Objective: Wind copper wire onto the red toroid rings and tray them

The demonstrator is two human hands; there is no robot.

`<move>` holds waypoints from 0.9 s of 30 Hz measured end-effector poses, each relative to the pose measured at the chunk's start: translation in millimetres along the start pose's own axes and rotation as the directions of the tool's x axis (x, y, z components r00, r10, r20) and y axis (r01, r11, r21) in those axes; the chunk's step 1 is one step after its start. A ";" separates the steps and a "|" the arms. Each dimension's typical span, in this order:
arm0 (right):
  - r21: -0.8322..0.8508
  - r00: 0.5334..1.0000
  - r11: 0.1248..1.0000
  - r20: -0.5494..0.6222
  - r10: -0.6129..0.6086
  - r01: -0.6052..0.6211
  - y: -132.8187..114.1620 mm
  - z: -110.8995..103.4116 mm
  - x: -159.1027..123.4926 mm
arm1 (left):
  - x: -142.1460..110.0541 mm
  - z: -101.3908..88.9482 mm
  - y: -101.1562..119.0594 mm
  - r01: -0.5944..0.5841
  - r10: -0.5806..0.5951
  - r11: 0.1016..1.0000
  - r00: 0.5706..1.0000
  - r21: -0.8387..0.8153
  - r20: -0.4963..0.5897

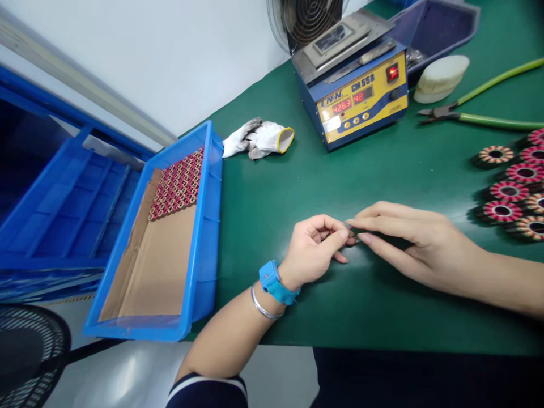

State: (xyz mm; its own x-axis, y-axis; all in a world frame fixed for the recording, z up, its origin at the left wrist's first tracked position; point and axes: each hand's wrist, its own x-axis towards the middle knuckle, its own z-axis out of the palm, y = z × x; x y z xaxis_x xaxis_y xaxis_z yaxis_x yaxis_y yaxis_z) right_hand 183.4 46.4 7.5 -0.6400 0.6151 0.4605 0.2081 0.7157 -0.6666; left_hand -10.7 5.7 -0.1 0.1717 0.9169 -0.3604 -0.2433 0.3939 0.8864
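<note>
My left hand is closed around a small motor stator. Fingers cover most of it, with only bits of dark and reddish edge showing. From the right, my right hand reaches in, fingers stretched and thumb a little apart from them. Its fingertips are right at the stator's edge; whether they touch a thin wire end there is too small to tell. At the right edge of the green table stand several stators with red or copper-coloured windings.
A blue crate lined with cardboard holds rows of stators at left. White gloves lie behind it. Further back stand a solder pot with lit displays, a purple bin, a whitish sponge-like block and green-handled cutters.
</note>
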 end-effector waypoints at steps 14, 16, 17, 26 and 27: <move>0.087 0.997 0.994 0.055 0.061 -0.066 0.8 -2.8 -0.5 | 1.0 -0.5 0.5 -0.030 0.030 1.000 1.000 -0.001 -0.003; 0.096 0.996 0.993 0.060 0.061 -0.067 1.0 -2.8 -0.3 | 1.4 -0.9 -0.2 -0.037 0.037 0.999 0.999 0.011 -0.003; 0.093 0.997 0.993 0.056 0.062 -0.067 1.2 -2.7 -0.3 | 1.5 -1.0 -0.5 -0.039 0.039 0.999 0.999 0.016 -0.005; 0.069 0.997 0.996 0.054 0.049 -0.053 3.3 -2.0 -0.4 | 1.6 -1.0 0.8 -0.031 0.032 0.999 0.999 0.033 -0.021; 0.059 0.998 0.997 0.032 0.050 -0.052 3.6 -1.8 0.3 | 1.5 -0.7 1.3 -0.023 0.024 0.999 0.999 0.042 -0.024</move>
State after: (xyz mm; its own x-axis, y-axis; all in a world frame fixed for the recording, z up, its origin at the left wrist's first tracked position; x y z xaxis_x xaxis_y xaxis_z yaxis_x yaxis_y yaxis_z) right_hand 185.3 49.8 6.3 -0.6521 0.6392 0.4078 0.1968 0.6621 -0.7231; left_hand -11.4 7.6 0.3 0.1428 0.9273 -0.3461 -0.2070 0.3699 0.9057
